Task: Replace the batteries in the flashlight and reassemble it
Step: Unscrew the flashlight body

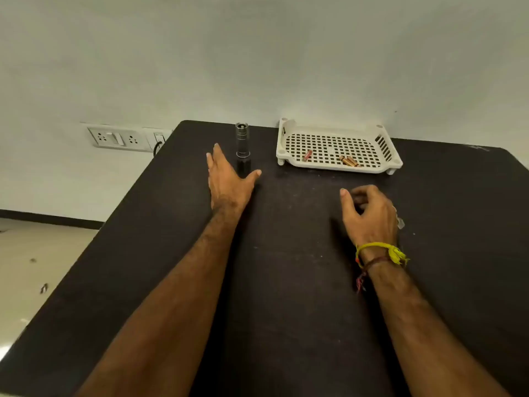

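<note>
I see left hand (229, 179) spread open at upright flashlight (242, 147), gripping nothing; right hand (369, 213) loosely curled, contents unclear; batteries (347, 161) in tray (289, 164).

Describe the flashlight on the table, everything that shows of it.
The flashlight is a slim cylinder that looks like metal: a silvery, ridged far section with a round end cap or lens facing the wall, and a black near section. It seems to lie along the dark table, left of the white tray, and looks assembled. The left hand, open with fingers spread, is at its near end, covering the tip; whether it touches is unclear.
</note>
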